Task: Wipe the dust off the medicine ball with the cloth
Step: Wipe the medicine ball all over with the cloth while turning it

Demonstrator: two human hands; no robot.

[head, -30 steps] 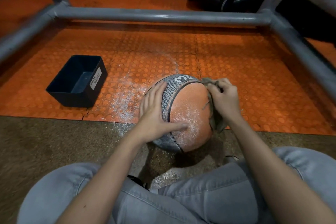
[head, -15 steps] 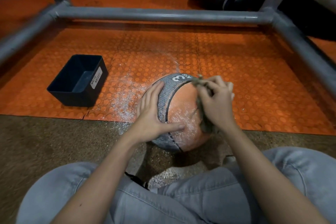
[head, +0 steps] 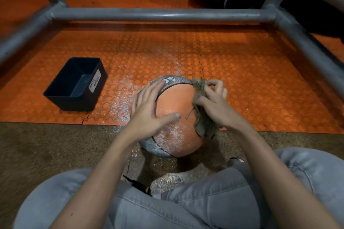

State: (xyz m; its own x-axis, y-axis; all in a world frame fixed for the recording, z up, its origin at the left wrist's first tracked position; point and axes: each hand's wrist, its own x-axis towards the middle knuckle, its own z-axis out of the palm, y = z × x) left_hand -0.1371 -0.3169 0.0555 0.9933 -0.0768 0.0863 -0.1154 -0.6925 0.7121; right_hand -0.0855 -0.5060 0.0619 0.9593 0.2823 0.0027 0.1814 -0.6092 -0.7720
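An orange and grey medicine ball (head: 175,104) sits on the floor in front of my crossed legs, at the edge of the orange mat. White dust speckles its lower front. My left hand (head: 149,109) lies flat on the ball's left side, fingers spread and thumb stretched across the orange panel. My right hand (head: 214,102) grips a crumpled brown-grey cloth (head: 202,117) and presses it against the ball's upper right side. Part of the cloth hangs down below my hand.
A dark bin (head: 76,83) labelled waste basket stands on the orange studded mat (head: 251,83) to the left. White dust (head: 119,102) lies scattered on the mat left of the ball. A grey metal pipe frame (head: 158,15) surrounds the mat at the back and sides. Brown speckled floor (head: 46,145) lies nearer me.
My right hand with the cloth swept left across the ball's top, then back toward the right side. The upper orange panel looks cleaner. My left hand shifted slightly, still on the ball.
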